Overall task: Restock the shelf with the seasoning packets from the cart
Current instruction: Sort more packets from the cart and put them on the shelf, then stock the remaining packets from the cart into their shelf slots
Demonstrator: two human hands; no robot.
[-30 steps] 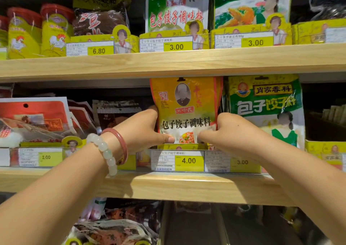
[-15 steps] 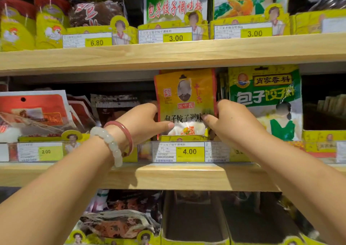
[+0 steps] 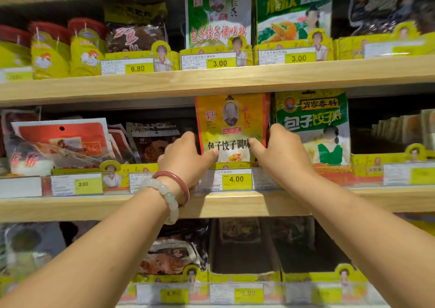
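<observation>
Three pale wooden shelf boards cross the view. On the middle wooden shelf (image 3: 235,204) an upright yellow-orange seasoning packet (image 3: 231,121) stands in a yellow cardboard tray, inside the two-handed grip. Just right of the grip stands a green-and-white dumpling seasoning packet (image 3: 313,124); left of it lie dark brown packets (image 3: 155,140) and red-and-clear flat packs (image 3: 58,143). A yellow price tag marked 4.00 (image 3: 236,179) sits just below the grip. Above the grip, the upper wooden shelf (image 3: 211,79) carries a green-and-white packet (image 3: 217,18) and yellow chicken-printed pouches (image 3: 68,51).
</observation>
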